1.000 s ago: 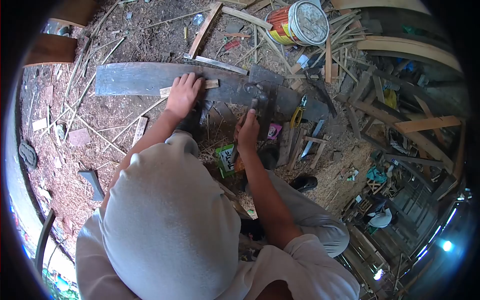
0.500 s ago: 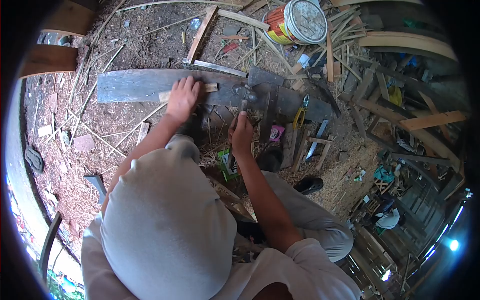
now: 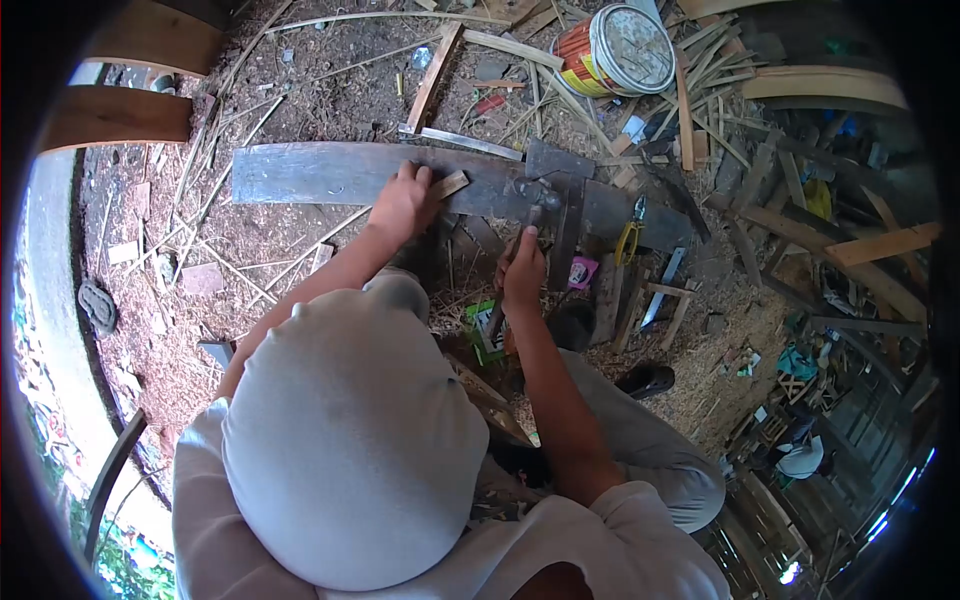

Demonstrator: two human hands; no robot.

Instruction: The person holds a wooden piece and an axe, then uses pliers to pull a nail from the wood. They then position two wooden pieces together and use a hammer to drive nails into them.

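Note:
My left hand (image 3: 402, 208) is closed around a short wooden strip (image 3: 453, 184), whose right end sticks out past the fingers. Beneath it lies a long dark plank (image 3: 300, 172), set crosswise in front of me. My right hand (image 3: 522, 272) grips the handle of a hammer, thumb laid along the shaft. The hammer head (image 3: 545, 200) is over the plank, close to a dark crosspiece (image 3: 568, 215). Yellow-handled pliers (image 3: 629, 237) rest at the plank's right part.
A paint bucket (image 3: 632, 50) stands at the back among thin wood offcuts. Wooden frames (image 3: 820, 245) crowd the right side. Near my feet are a pink packet (image 3: 582, 272), a green packet (image 3: 487, 335) and a saw-like metal blade (image 3: 663, 285). Shavings cover the ground.
The wooden strip has turned under my left hand: its right end angles upward and its left end is now hidden. The fingers have curled round it. The whole view has shifted slightly.

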